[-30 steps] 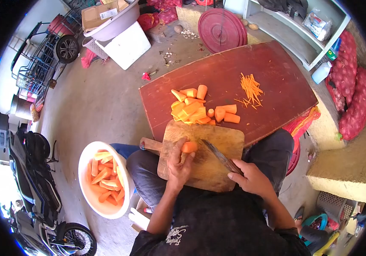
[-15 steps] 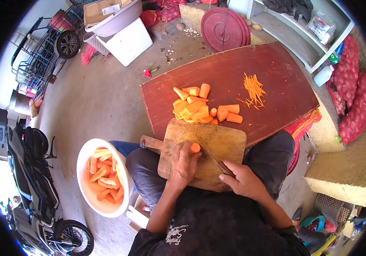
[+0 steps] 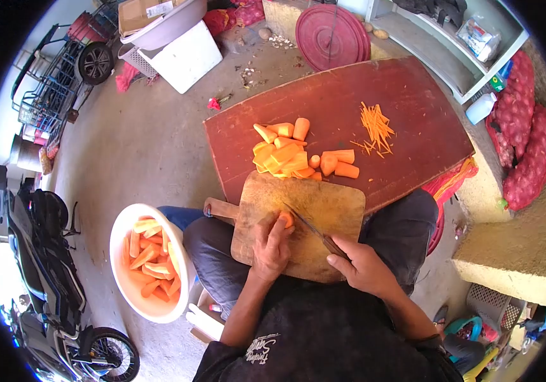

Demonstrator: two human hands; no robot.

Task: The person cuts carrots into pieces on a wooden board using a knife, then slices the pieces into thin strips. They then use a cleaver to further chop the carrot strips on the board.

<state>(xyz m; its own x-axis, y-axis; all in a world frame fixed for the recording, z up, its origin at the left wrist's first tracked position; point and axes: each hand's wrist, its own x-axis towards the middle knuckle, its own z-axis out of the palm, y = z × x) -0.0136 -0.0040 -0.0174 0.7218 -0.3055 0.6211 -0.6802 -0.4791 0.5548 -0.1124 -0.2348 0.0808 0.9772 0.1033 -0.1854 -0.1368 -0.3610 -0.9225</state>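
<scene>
A wooden cutting board (image 3: 324,210) rests across my lap against the red table's near edge. On it, my left hand (image 3: 271,245) grips a piece of carrot (image 3: 286,219), its round end showing past the fingers. My right hand (image 3: 363,262) is closed around the handle of a knife (image 3: 311,227), whose blade slants up and left beside the carrot. Beyond the board lies a heap of carrot chunks and slices (image 3: 279,156), with a few more carrot pieces (image 3: 338,162) to its right. Thin carrot strips (image 3: 375,129) form a small pile farther right.
The red table (image 3: 426,95) fills the space ahead. A white tub (image 3: 115,254) of peeled carrots stands at my left, near a parked motorcycle (image 3: 41,254). Red net sacks (image 3: 531,153) lean at the right beside a shelf (image 3: 432,63). A maroon lid (image 3: 330,38) stands behind the table.
The knife blade has swung slightly up and left, closer to the carrot's end. My left hand still holds the carrot, which has turned a little. The whole view has shifted slightly.
</scene>
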